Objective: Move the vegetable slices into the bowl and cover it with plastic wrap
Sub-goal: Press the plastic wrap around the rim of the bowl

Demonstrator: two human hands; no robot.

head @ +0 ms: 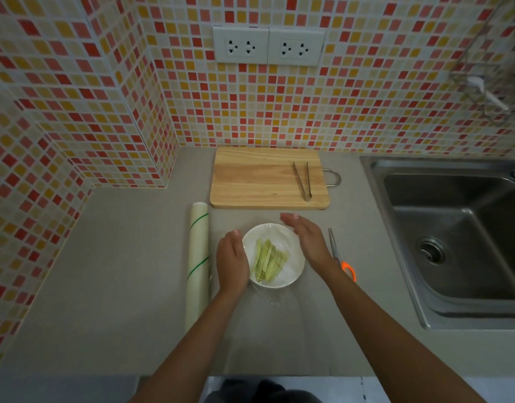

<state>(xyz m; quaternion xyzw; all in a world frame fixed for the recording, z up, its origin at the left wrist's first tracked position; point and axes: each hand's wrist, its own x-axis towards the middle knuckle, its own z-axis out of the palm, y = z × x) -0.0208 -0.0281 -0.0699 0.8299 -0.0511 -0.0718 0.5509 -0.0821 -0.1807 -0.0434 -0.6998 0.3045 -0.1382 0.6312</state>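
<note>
A white bowl (291, 276) stands on the grey counter and holds several pale green vegetable slices (269, 258). A clear sheet of plastic wrap (279, 330) lies over the bowl and trails toward the counter's front edge. My left hand (231, 261) rests flat against the bowl's left side, fingers together. My right hand (307, 235) is flat at the bowl's upper right rim, fingers extended. Neither hand grips anything.
A roll of plastic wrap (197, 263) lies left of the bowl. A wooden cutting board (262, 178) with metal tongs (303, 180) sits behind it. Orange-handled scissors (339, 255) lie right of the bowl. A steel sink (459, 237) is at the right. Tiled walls stand behind and left.
</note>
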